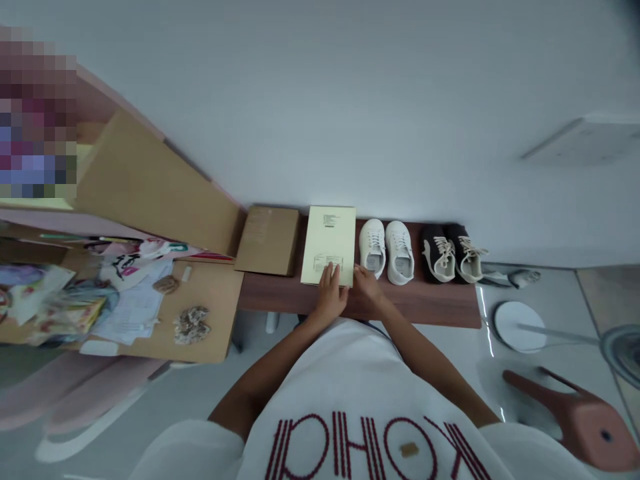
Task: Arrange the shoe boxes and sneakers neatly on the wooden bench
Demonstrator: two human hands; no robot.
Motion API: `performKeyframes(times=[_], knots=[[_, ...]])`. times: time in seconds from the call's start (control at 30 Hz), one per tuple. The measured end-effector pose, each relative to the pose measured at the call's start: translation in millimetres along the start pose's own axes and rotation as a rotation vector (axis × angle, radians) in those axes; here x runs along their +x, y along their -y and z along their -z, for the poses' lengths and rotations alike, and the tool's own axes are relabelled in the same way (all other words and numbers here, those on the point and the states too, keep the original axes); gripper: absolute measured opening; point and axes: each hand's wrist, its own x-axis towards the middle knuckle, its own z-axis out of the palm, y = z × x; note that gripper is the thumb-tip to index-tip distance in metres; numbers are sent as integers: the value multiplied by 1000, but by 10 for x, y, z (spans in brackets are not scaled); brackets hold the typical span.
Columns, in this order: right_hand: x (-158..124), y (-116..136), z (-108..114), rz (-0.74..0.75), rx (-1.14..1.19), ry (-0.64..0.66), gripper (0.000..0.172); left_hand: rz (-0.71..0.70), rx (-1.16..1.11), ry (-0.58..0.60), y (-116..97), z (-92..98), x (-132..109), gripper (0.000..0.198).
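A pale yellow shoebox with printed labels rests closed on a dark brown wooden bench. My left hand lies on the front part of its lid, fingers stretched out and thumb near the front edge. Close against the box's front right corner is my right hand, its fingers curled together; whether they grip the edge is hidden. Just beyond that hand stands a pair of white sneakers, toes to the wall. Left of the yellow box sits a brown cardboard box.
Black sneakers with cream laces stand farther right on the bench. A cluttered desk adjoins on the left, with papers and a patterned scrunchie. A pink stool and a white round-based stand are on the floor at right.
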Motion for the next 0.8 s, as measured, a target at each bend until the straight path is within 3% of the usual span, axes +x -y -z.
performKeyframes(times=[0.07, 0.17, 0.23, 0.3, 0.43, 0.57, 0.63, 0.73, 0.8], knots=[[-50, -79, 304, 65, -130, -177, 42, -82, -85, 17, -143, -128, 81, 57], [-32, -187, 772, 43, -445, -431, 43, -77, -158, 203, -473, -468, 350, 50], [73, -245, 992, -67, -646, -420, 43, 68, -89, 314, -710, -736, 595, 50], [220, -297, 1139, -152, -727, -305, 40, 240, -7, 386, -886, -951, 826, 43], [412, -428, 1444, -148, -566, -241, 20, 416, -72, 246, -921, -1071, 1057, 27], [424, -585, 1798, -67, -140, -189, 39, 579, -558, 26, -739, -1018, 1033, 25], [454, -634, 1875, -95, 11, -154, 45, 714, -731, -33, -692, -1063, 1019, 25], [511, -656, 1830, -179, -100, -193, 41, 903, -686, -75, -705, -1192, 1000, 26], [488, -662, 1779, -135, -319, -220, 37, 906, -552, -130, -750, -1257, 944, 32]])
